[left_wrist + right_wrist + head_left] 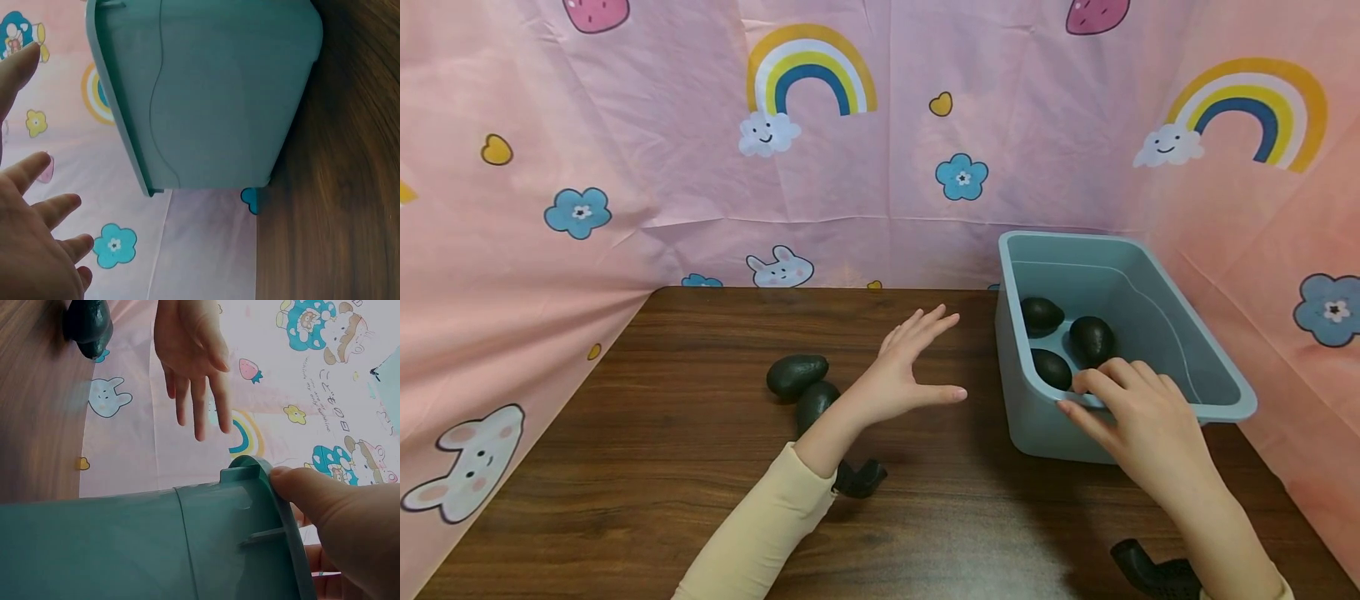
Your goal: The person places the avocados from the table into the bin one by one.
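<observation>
My right hand (1138,425) grips the near rim of a blue-grey plastic bin (1045,425), thumb outside and fingers over the inside edge. In the right wrist view the thumb (312,487) presses along the rim near a corner. Three dark green avocados lie on the bin's floor, one (1092,340) in the middle and the others along the left wall. My left hand (898,375) hangs over the table left of the bin, fingers spread and holding nothing. Two more avocados lie on the table by the left forearm, one (797,377) whole in view, the other (816,406) partly covered.
The dark wooden table (647,467) ends at a pink printed cloth (887,183) that hangs behind and on both sides. The bin stands at the table's right, close to the cloth. Black devices (860,479) sit at both wrists.
</observation>
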`<state>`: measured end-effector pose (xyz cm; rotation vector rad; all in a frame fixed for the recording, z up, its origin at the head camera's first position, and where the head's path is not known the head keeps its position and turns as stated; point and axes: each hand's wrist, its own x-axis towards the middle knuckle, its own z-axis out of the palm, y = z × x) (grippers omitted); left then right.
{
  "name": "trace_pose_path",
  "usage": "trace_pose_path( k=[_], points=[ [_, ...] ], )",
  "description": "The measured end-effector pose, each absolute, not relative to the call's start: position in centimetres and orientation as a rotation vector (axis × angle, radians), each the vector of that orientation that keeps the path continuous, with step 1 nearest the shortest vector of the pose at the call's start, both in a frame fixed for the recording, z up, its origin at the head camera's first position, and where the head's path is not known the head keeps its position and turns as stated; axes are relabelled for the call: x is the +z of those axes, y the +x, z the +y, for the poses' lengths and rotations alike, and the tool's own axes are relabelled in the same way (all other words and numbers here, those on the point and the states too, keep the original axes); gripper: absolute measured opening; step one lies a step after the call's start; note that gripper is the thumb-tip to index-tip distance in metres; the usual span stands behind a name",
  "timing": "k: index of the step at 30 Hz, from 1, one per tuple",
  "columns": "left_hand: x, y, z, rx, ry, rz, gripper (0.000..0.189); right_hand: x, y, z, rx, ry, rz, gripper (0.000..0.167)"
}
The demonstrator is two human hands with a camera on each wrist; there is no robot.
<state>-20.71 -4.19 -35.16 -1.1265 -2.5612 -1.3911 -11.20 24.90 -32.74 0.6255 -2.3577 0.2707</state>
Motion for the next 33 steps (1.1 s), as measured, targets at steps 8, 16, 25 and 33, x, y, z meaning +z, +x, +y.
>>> trace_pose_path(
  k=[8, 16, 25, 33],
  points=[
    [-35.2, -20.4, -5.6, -1.417, -1.104, -2.536, 0.085, -32.7, -11.2, 24.7, 0.261, 0.606, -2.366, 0.061],
    [-35.6, -20.1, -7.0, -1.441, -1.063, -2.525, 0.084, -32.8, -11.2, 25.0, 0.270, 0.627, -2.365, 0.058],
    [-35.5, -20.0, -8.5, -1.407, -0.995, -2.538, 0.083, -32.7, -11.2, 24.9, 0.269, 0.629, -2.354, 0.060],
    [-35.2, -19.8, -10.0, -1.393, -0.982, -2.525, 0.084, -32.9, -11.2, 25.1, 0.269, 0.634, -2.359, 0.050]
  ],
)
